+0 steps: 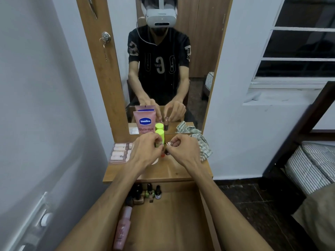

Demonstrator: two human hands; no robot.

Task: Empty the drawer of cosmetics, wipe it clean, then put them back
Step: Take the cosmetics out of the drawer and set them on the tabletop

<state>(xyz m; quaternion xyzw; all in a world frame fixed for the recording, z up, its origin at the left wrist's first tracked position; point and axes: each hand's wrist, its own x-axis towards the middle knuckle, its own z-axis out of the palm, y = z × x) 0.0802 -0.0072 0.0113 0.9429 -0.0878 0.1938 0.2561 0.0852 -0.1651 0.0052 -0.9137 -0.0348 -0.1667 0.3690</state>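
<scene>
Head view shows two bare forearms reaching from 6 o'clock up to the middle of the frame, over an open wooden drawer [181, 223] and onto the wooden shelf [174, 171] above it. The left hand [146, 151] is curled around the lower part of one lime-green bottle [159, 135] that stands upright on the shelf. The right hand [183, 151] sits just beside it at 3 o'clock, fingers pinched on one small bottle with a rose-coloured cap [170, 143]; what lies lower between the two hands is too hidden to tell.

At 11 o'clock from the hands stands one pink tube [145, 123], cap down, touching the mirror [163, 69]. At 9 o'clock lies one flat pack [120, 153] holding several pale tubes, their count unclear. At 3 o'clock one striped cloth [203, 145] lies crumpled on the shelf's right end.

Inside the drawer, cosmetics sit in its far left corner at 7 o'clock from the hands: a cluster of about six small nail polish bottles [146, 193], partly hidden by the left forearm, and one pink bottle [123, 227] lying along the left wall. Most of the drawer floor is bare wood.
</scene>
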